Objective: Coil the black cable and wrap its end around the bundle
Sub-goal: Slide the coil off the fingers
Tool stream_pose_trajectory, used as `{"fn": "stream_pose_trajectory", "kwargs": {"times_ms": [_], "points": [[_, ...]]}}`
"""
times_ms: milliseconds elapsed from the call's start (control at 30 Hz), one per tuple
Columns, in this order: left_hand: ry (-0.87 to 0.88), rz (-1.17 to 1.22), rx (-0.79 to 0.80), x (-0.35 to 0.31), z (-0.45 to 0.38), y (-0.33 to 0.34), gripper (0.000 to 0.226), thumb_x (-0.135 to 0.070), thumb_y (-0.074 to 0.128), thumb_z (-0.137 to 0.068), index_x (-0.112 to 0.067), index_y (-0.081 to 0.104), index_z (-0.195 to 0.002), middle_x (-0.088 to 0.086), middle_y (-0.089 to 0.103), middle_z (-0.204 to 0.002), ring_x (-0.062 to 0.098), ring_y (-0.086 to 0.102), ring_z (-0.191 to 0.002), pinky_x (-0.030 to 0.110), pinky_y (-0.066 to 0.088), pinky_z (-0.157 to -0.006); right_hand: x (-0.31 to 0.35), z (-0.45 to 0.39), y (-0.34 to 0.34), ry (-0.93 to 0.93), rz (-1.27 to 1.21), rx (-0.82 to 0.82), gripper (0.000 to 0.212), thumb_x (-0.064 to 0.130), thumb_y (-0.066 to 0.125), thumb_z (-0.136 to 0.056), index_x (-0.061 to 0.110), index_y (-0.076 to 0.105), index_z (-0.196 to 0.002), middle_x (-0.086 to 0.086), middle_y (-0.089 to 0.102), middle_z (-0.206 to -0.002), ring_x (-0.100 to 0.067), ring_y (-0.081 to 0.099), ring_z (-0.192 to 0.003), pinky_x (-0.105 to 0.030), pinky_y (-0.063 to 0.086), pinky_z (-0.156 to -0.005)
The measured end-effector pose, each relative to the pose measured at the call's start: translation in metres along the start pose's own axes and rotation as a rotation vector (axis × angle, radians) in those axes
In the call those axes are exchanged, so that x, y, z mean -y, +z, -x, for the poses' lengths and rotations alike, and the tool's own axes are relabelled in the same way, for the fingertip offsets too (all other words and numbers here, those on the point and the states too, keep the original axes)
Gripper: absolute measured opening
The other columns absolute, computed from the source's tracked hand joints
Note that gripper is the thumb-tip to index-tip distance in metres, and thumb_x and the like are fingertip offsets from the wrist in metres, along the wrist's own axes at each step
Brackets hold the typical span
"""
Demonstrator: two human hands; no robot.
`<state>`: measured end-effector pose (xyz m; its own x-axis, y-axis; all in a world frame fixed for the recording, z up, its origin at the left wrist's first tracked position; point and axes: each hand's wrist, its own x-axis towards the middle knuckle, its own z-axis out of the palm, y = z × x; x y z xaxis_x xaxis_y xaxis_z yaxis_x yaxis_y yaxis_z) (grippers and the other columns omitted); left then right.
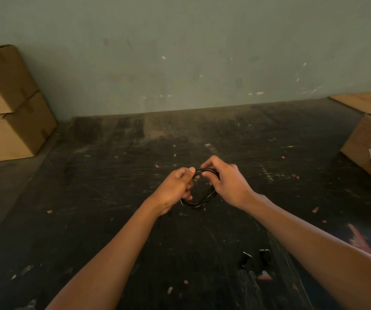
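The black cable (199, 202) forms a small round coil of several loops, held in the air above the dark table (113, 186). My left hand (175, 186) grips the coil's left side, fingers curled around the strands. My right hand (227, 180) pinches the top of the coil between thumb and fingers, its palm covering the right side. The cable's end is hidden among the fingers.
Two stacked cardboard boxes (8, 104) stand at the far left against the green wall. An open cardboard box (367, 135) sits at the right edge. Two small black pieces (256, 257) lie on the table near my right forearm, among scattered pink scraps.
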<state>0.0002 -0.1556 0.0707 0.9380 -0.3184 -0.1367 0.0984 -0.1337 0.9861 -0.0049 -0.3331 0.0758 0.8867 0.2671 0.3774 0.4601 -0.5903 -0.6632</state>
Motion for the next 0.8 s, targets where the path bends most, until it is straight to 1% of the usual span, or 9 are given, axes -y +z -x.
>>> {"fn": "stream_pose_trajectory", "kwargs": {"times_ms": [100,233,333,500,533,600,667,733,800], "points": [[-0.082,-0.053,0.059,0.013,0.002,0.006,0.034,-0.034,0.038,-0.107,-0.01,0.061,-0.102,-0.006,0.039,-0.063,0.005,0.039,-0.047,0.029,0.047,-0.065,-0.01,0.018,0.004,0.083,-0.007,0.037,0.02,0.016,0.062,-0.094,0.03,0.049,-0.099,0.007,0.067,-0.08,-0.004,0.064,-0.069,-0.023,0.054,-0.057],[-0.255,0.121,0.179,0.033,0.01,0.021,0.028,-0.028,0.041,-0.107,-0.01,0.062,-0.104,-0.003,0.048,-0.067,0.009,0.045,-0.055,0.031,0.049,-0.067,-0.027,0.047,0.01,0.147,-0.014,0.096,0.016,0.015,0.062,-0.094,0.028,0.053,-0.098,0.01,0.065,-0.076,0.002,0.064,-0.069,-0.015,0.049,-0.055],[-0.287,0.171,0.104,0.052,0.015,0.041,0.018,-0.023,0.042,-0.106,-0.014,0.057,-0.108,-0.001,0.046,-0.072,0.008,0.042,-0.056,0.03,0.048,-0.067,-0.038,0.067,0.016,0.22,-0.052,0.098,0.017,0.017,0.066,-0.091,0.03,0.057,-0.096,0.012,0.064,-0.079,0.005,0.064,-0.074,-0.011,0.047,-0.06],[-0.282,-0.038,0.0,0.083,0.018,0.052,0.014,-0.024,0.043,-0.105,-0.018,0.056,-0.106,0.002,0.051,-0.088,0.013,0.049,-0.076,0.031,0.048,-0.072,-0.061,0.098,0.019,0.541,-0.145,-0.002,0.006,0.035,0.06,-0.094,0.032,0.056,-0.097,0.007,0.067,-0.089,-0.002,0.067,-0.08,-0.023,0.056,-0.071],[-0.288,-0.057,-0.007,0.088,0.018,0.051,0.013,-0.024,0.043,-0.105,-0.02,0.056,-0.105,0.002,0.052,-0.09,0.013,0.049,-0.077,0.032,0.048,-0.073,-0.067,0.105,0.017,0.617,-0.058,0.073,0.005,0.032,0.058,-0.096,0.032,0.054,-0.094,0.006,0.066,-0.088,-0.006,0.066,-0.08,-0.025,0.054,-0.069],[-0.294,-0.073,-0.017,0.095,0.018,0.049,0.012,-0.024,0.044,-0.105,-0.022,0.056,-0.102,0.001,0.053,-0.092,0.013,0.05,-0.081,0.033,0.047,-0.073,-0.075,0.119,0.016,0.733,0.161,0.37,0.006,0.029,0.057,-0.096,0.03,0.054,-0.091,0.004,0.065,-0.09,-0.01,0.064,-0.082,-0.024,0.048,-0.066],[-0.288,-0.098,-0.039,0.101,0.018,0.049,0.013,-0.023,0.044,-0.104,-0.023,0.056,-0.099,0.001,0.054,-0.094,0.013,0.052,-0.084,0.033,0.046,-0.073,-0.075,0.133,0.02,0.81,0.281,0.606,0.01,0.033,0.057,-0.095,0.024,0.057,-0.1,0.001,0.065,-0.095,-0.013,0.063,-0.084,-0.027,0.049,-0.07],[-0.277,-0.126,-0.068,0.106,0.017,0.05,0.014,-0.024,0.044,-0.104,-0.024,0.056,-0.098,0.001,0.055,-0.096,0.014,0.053,-0.085,0.032,0.047,-0.072,-0.072,0.142,0.026,0.839,0.333,0.685,0.026,0.035,0.058,-0.094,0.018,0.054,-0.114,-0.003,0.065,-0.104,-0.017,0.064,-0.089,-0.033,0.054,-0.079],[-0.266,-0.143,-0.075,0.108,0.017,0.051,0.014,-0.024,0.044,-0.105,-0.024,0.057,-0.1,0.002,0.056,-0.094,0.014,0.053,-0.082,0.03,0.047,-0.069,-0.067,0.143,0.029,0.838,0.376,0.678,0.032,0.032,0.06,-0.094,0.015,0.052,-0.12,-0.008,0.063,-0.114,-0.021,0.064,-0.096,-0.036,0.056,-0.085]]}}
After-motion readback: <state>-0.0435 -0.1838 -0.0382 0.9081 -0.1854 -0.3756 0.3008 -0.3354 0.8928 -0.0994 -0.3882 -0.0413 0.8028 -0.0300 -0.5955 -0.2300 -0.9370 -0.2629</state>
